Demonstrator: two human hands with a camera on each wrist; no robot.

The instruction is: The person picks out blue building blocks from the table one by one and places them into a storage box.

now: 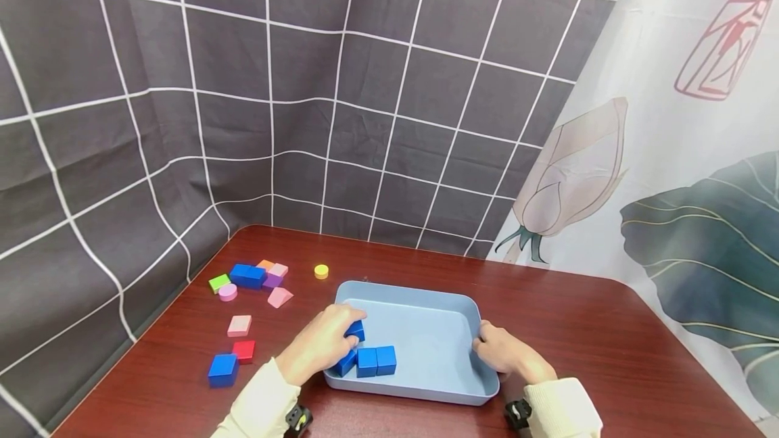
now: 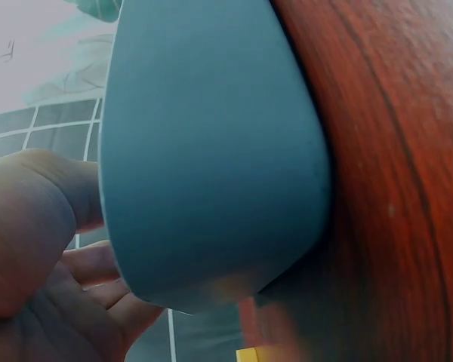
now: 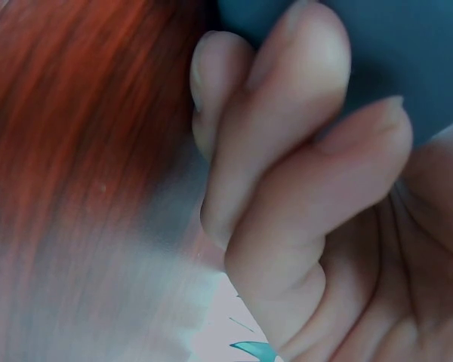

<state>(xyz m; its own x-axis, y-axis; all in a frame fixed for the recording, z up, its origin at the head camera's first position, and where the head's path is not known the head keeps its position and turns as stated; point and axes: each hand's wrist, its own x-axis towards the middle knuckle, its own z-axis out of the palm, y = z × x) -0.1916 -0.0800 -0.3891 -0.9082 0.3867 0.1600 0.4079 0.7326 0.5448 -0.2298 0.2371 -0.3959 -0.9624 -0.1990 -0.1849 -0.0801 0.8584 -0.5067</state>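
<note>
A light blue tray [image 1: 420,394] lies on the table in front of me. My left hand [image 1: 322,343] reaches over its left rim and pinches a blue block [image 1: 358,331] between thumb and fingers, low inside the tray. Just below that hand is another blue block [image 1: 345,362], partly covered by it. Two blue cubes [image 1: 377,361] sit side by side near the tray's front left corner. At the right side, my right hand [image 1: 502,350] grips the tray wall. The right wrist view shows its curled fingers [image 3: 302,181] against the tray's outside.
On the left of the brown table [image 1: 560,316] lie a blue cube [image 1: 223,370], a red block [image 1: 244,351], a pink block [image 1: 239,325] and a group with a long blue block [image 1: 247,276]. A yellow cylinder [image 1: 321,272] stands behind the tray. Curtains [image 1: 389,120] hang along the back.
</note>
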